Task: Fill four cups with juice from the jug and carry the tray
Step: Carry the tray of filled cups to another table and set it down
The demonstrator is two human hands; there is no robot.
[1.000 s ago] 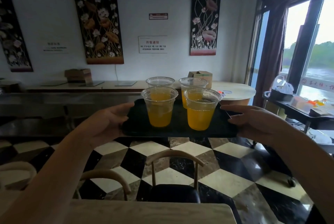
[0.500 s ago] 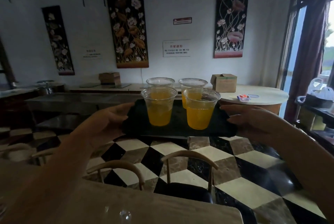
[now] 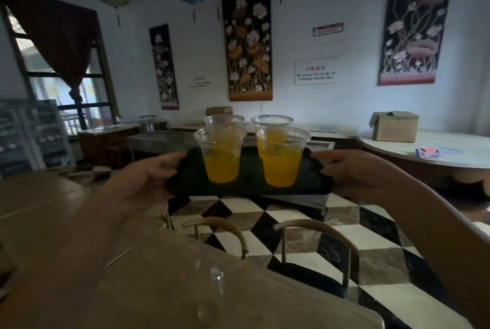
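Observation:
I hold a black tray (image 3: 249,188) level in the air at chest height, over the checkered floor. My left hand (image 3: 143,182) grips its left edge and my right hand (image 3: 363,174) grips its right edge, thumbs on top. Four clear plastic cups stand on it in two rows. The near left cup (image 3: 220,154) and the near right cup (image 3: 281,156) are about half full of orange juice. The far left cup (image 3: 224,120) and far right cup (image 3: 272,121) are partly hidden behind them. No jug is in view.
A wooden table (image 3: 159,289) lies just below my arms, with something small and clear (image 3: 216,275) on it. Two chairs (image 3: 313,249) stand at its far side. A round white table (image 3: 429,148) with a cardboard box (image 3: 393,125) is at right; counters line the back wall.
The view has swung to the left: the right window has gone out of sight and a curtained left window has come in. The tray and cups stay steady between both hands.

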